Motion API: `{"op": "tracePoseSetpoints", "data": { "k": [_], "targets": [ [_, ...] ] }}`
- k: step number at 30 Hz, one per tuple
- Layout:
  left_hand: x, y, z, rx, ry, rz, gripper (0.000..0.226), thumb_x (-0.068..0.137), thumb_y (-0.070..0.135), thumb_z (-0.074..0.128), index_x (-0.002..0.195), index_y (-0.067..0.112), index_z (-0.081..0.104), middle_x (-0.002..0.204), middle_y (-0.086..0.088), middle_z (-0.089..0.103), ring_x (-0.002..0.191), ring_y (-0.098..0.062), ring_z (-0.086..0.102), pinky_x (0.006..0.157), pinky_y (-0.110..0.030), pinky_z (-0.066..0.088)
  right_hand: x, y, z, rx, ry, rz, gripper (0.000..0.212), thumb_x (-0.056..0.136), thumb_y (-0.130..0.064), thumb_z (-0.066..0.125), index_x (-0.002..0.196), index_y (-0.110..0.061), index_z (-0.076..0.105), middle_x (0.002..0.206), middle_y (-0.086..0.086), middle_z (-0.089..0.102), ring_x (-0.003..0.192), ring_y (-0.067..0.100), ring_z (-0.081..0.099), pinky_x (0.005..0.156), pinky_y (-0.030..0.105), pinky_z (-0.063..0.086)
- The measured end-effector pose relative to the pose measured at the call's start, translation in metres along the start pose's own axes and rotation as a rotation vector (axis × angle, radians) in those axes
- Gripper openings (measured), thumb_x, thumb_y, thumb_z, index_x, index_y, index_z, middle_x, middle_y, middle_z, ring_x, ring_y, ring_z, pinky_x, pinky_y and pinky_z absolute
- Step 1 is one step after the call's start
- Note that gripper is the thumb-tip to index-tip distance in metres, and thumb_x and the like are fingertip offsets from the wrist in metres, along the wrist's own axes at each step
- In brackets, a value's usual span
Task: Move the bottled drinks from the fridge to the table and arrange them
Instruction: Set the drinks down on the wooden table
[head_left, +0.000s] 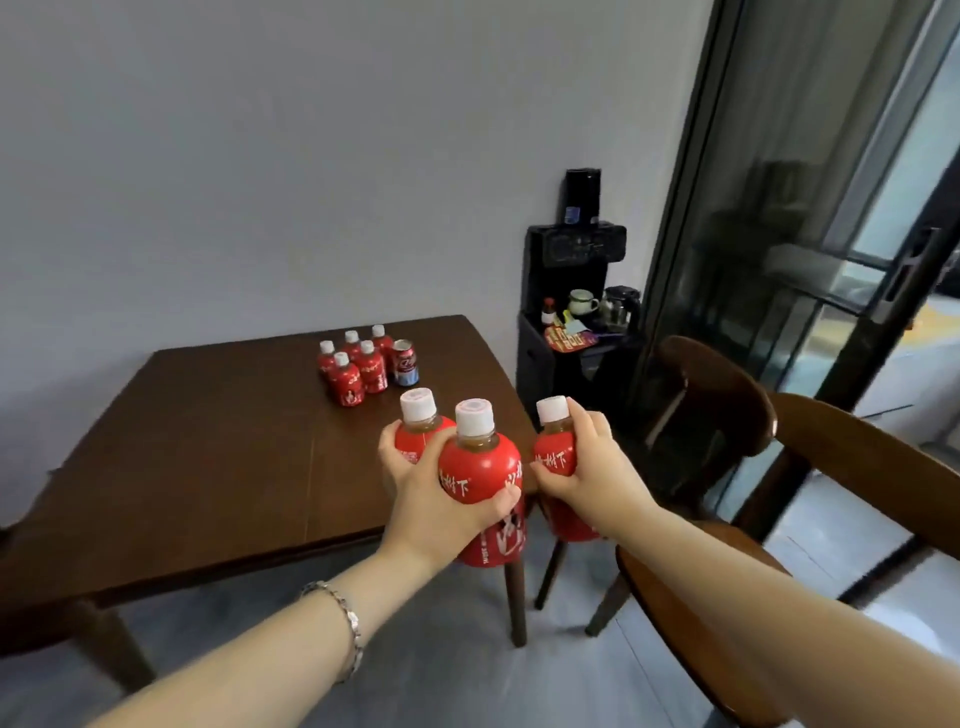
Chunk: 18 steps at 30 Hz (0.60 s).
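Spanning the left of the view, the dark wooden bench (208, 441) is the biggest thing, with a wooden chair (717, 395) off its right side. Above the bench's near right corner, the left hand (436, 499) clasps two red bottles together, the front bottle (480, 467) under the thumb and the rear bottle (418, 434) pressed in by the fingers. Next to it, the right hand (592, 467) is wrapped round a third bottle (553, 447) at its shoulder. None has reached the bench yet. Toward the bench's far edge stand five matching bottles (358, 366) in a cluster, with a can (404, 362) just beside them. The carried bottles look full, so probably fairly heavy, stiff-walled and slick in their glossy sleeves. The paired grip seems the likelier to slip, so holding round the shoulder below the cap should be safest.
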<state>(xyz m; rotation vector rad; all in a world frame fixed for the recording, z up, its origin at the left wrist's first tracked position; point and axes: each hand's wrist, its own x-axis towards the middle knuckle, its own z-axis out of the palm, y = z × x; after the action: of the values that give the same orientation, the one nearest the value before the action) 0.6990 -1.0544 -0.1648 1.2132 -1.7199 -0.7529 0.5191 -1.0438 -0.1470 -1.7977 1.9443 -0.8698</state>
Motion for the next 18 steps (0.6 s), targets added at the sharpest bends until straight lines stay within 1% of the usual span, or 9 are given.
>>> {"op": "tracePoseSetpoints", "data": {
  "k": [2, 5, 7, 9, 11, 13, 14, 16, 18],
  "targets": [
    [0.036, -0.03, -0.012, 0.025, 0.046, -0.05, 0.056, 0.039, 0.064, 0.064, 0.091, 0.057, 0.043, 0.145, 0.005, 0.002, 0.135, -0.024, 0.022, 0.108, -0.028, 0.024, 0.051, -0.008, 0.025, 0.035, -0.061, -0.036, 0.073, 0.082, -0.036, 0.067, 0.141, -0.024, 0.025, 0.13, 0.001, 0.039, 0.107, 0.018, 0.054, 0.09, 0.029, 0.048],
    [0.089, -0.067, -0.026, 0.026, 0.113, -0.133, 0.053, 0.048, 0.051, 0.075, 0.092, 0.053, 0.045, 0.144, 0.009, 0.004, 0.134, -0.022, 0.022, 0.106, -0.027, 0.023, 0.128, -0.02, 0.061, 0.025, -0.155, -0.075, 0.076, 0.081, -0.037, 0.069, 0.142, -0.024, 0.025, 0.134, 0.001, 0.037, 0.112, 0.019, 0.053, 0.093, 0.032, 0.048],
    [0.123, -0.087, -0.034, 0.02, 0.145, -0.164, 0.053, 0.054, 0.043, 0.082, 0.091, 0.054, 0.045, 0.143, 0.012, 0.003, 0.135, -0.021, 0.02, 0.104, -0.026, 0.023, 0.172, -0.031, 0.08, 0.021, -0.207, -0.099, 0.078, 0.079, -0.036, 0.07, 0.142, -0.024, 0.026, 0.135, 0.0, 0.035, 0.113, 0.019, 0.052, 0.092, 0.029, 0.046],
    [0.158, -0.112, -0.044, 0.039, 0.192, -0.161, 0.054, 0.053, 0.043, 0.082, 0.091, 0.054, 0.046, 0.143, 0.013, 0.002, 0.135, -0.02, 0.017, 0.104, -0.026, 0.022, 0.219, -0.042, 0.104, 0.031, -0.237, -0.123, 0.077, 0.077, -0.033, 0.073, 0.139, -0.023, 0.029, 0.134, -0.001, 0.035, 0.112, 0.018, 0.052, 0.089, 0.026, 0.044],
    [0.185, -0.135, -0.054, 0.07, 0.236, -0.187, 0.058, 0.056, 0.039, 0.085, 0.098, 0.052, 0.046, 0.143, 0.014, 0.001, 0.135, -0.02, 0.016, 0.106, -0.027, 0.023, 0.255, -0.049, 0.126, 0.058, -0.261, -0.104, 0.074, 0.074, -0.032, 0.075, 0.135, -0.021, 0.036, 0.131, -0.002, 0.036, 0.11, 0.017, 0.052, 0.089, 0.028, 0.045],
    [0.215, -0.167, -0.064, 0.108, 0.266, -0.214, 0.065, 0.06, 0.035, 0.085, 0.108, 0.047, 0.043, 0.145, 0.014, 0.001, 0.136, -0.021, 0.017, 0.109, -0.033, 0.026, 0.293, -0.054, 0.157, 0.077, -0.283, -0.072, 0.071, 0.071, -0.033, 0.076, 0.131, -0.02, 0.04, 0.129, -0.001, 0.037, 0.107, 0.017, 0.053, 0.089, 0.03, 0.047],
    [0.223, -0.177, -0.068, 0.127, 0.275, -0.234, 0.067, 0.061, 0.035, 0.085, 0.111, 0.046, 0.041, 0.145, 0.013, 0.001, 0.136, -0.021, 0.018, 0.11, -0.035, 0.027, 0.305, -0.055, 0.168, 0.08, -0.286, -0.056, 0.071, 0.07, -0.033, 0.077, 0.129, -0.019, 0.04, 0.129, -0.001, 0.037, 0.107, 0.017, 0.052, 0.089, 0.03, 0.047],
    [0.243, -0.208, -0.077, 0.148, 0.291, -0.259, 0.069, 0.058, 0.043, 0.083, 0.113, 0.045, 0.041, 0.144, 0.014, 0.002, 0.136, -0.021, 0.018, 0.11, -0.039, 0.028, 0.33, -0.056, 0.197, 0.092, -0.31, -0.024, 0.069, 0.069, -0.031, 0.078, 0.126, -0.019, 0.041, 0.127, 0.001, 0.037, 0.104, 0.017, 0.051, 0.088, 0.029, 0.045],
    [0.269, -0.251, -0.087, 0.172, 0.274, -0.259, 0.071, 0.052, 0.052, 0.075, 0.113, 0.046, 0.04, 0.143, 0.015, 0.002, 0.136, -0.021, 0.018, 0.11, -0.038, 0.027, 0.361, -0.055, 0.237, 0.115, -0.318, 0.022, 0.065, 0.068, -0.028, 0.078, 0.121, -0.019, 0.041, 0.124, 0.003, 0.039, 0.097, 0.013, 0.046, 0.086, 0.026, 0.043]
  ]
}}
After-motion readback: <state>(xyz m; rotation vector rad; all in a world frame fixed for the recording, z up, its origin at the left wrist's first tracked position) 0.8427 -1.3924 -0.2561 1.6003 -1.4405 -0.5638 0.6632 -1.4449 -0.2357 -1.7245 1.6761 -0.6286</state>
